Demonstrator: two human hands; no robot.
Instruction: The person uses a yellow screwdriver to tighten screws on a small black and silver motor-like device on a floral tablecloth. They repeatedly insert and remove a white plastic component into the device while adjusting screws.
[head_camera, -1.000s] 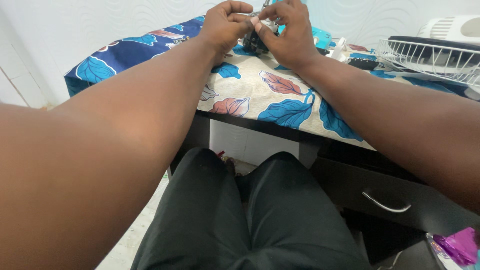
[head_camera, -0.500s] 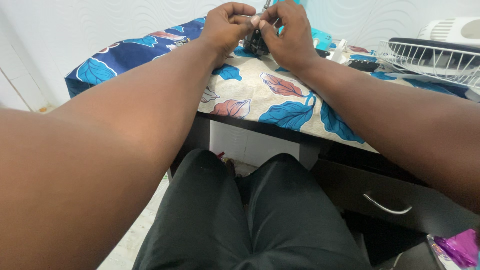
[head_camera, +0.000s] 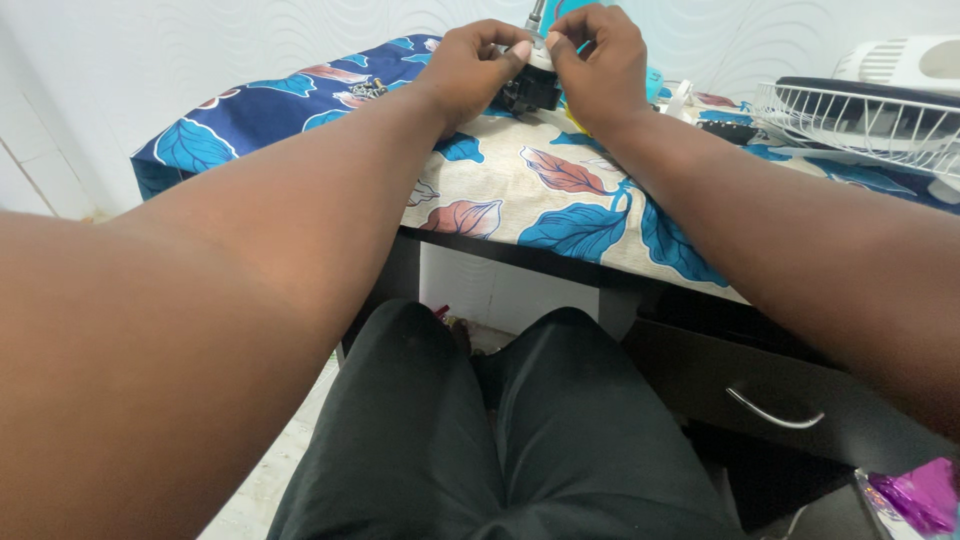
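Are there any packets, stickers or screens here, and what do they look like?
Shiny purple crinkled wrapper: bottom right corner, low beside the dark drawer, cut off by the picture's edge.
Small white plastic bottle: on the leaf-patterned tablecloth, just right of the right hand; any label is too small to tell.
No screens or signs show.

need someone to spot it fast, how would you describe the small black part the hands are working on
Start at the table draped in a blue and cream leaf-print cloth, then go to its far edge by the white wall. There the left hand and right hand meet over a small black part. It is the only dark, blocky piece between the fingers, unlike the white wire fan guard lying to the right.
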